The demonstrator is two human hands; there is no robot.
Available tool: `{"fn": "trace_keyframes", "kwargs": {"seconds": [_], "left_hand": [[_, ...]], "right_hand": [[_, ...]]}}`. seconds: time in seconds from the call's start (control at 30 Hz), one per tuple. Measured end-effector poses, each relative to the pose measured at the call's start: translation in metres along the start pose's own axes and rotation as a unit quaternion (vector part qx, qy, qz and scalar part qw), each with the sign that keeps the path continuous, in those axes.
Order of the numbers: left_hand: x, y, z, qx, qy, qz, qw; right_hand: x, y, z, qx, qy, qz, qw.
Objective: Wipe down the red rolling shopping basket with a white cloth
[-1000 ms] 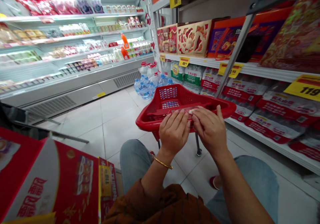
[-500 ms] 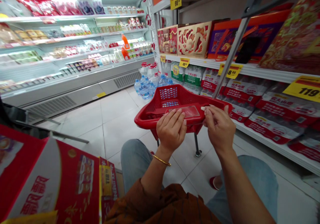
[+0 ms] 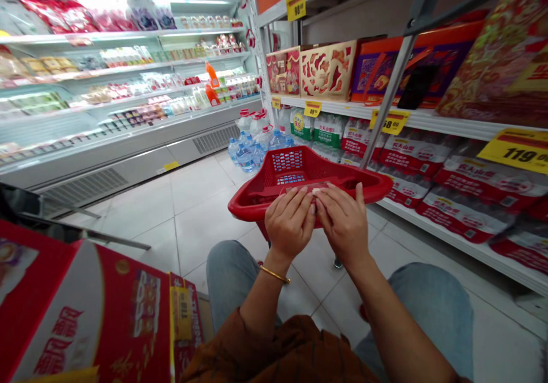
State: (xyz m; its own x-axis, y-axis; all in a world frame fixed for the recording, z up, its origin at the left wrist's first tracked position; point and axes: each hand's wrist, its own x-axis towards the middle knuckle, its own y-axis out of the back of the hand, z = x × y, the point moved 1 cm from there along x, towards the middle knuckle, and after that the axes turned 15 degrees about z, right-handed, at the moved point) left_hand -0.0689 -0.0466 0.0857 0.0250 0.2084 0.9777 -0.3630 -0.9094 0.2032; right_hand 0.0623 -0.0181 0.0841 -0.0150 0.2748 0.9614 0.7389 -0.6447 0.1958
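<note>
A red plastic shopping basket cart (image 3: pixel 240 205) stands in front of me between my knees, its near rim under my hands. My left hand (image 3: pixel 289 223) is closed at the near side, fingers pressed together over the framed panel of the handle. Whatever it holds is hidden. My right hand (image 3: pixel 345 220) is beside it in a pinch, its fingertips almost touching the left ones. Between the fingertips shows a small white piece (image 3: pixel 315 191), too small to name. The hands cover most of the handle panel.
A refrigerated display (image 3: pixel 180 160) runs along the left and back. Large water bottles (image 3: pixel 246 157) stand on the floor by its corner. On the right, shelves hold gift boxes (image 3: pixel 327 72) above packed bottles (image 3: pixel 468 214). Red cartons (image 3: pixel 128 314) stand close at my left.
My right hand has moved left along the handle with the small white piece and now meets my left hand. The left hand has stayed nearly in place.
</note>
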Motion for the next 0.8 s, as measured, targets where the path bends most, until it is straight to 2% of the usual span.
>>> {"fn": "trace_keyframes", "kwargs": {"seconds": [0.2, 0.53, 0.67, 0.8], "left_hand": [[0.001, 0.0, -0.001, -0.002, -0.007, 0.002, 1.0], [0.001, 0.0, -0.004, -0.003, -0.003, 0.013, 1.0], [0.0, -0.002, -0.002, -0.004, 0.005, 0.013, 1.0], [-0.001, -0.003, -0.002, -0.002, 0.016, 0.017, 1.0]], "right_hand": [[0.001, 0.005, 0.012, -0.009, -0.023, 0.007, 1.0], [-0.001, 0.016, 0.046, -0.037, -0.043, 0.032, 0.998], [-0.002, 0.015, 0.047, -0.034, -0.077, 0.051, 0.995], [-0.002, 0.01, 0.034, 0.004, -0.122, 0.065, 0.99]]}}
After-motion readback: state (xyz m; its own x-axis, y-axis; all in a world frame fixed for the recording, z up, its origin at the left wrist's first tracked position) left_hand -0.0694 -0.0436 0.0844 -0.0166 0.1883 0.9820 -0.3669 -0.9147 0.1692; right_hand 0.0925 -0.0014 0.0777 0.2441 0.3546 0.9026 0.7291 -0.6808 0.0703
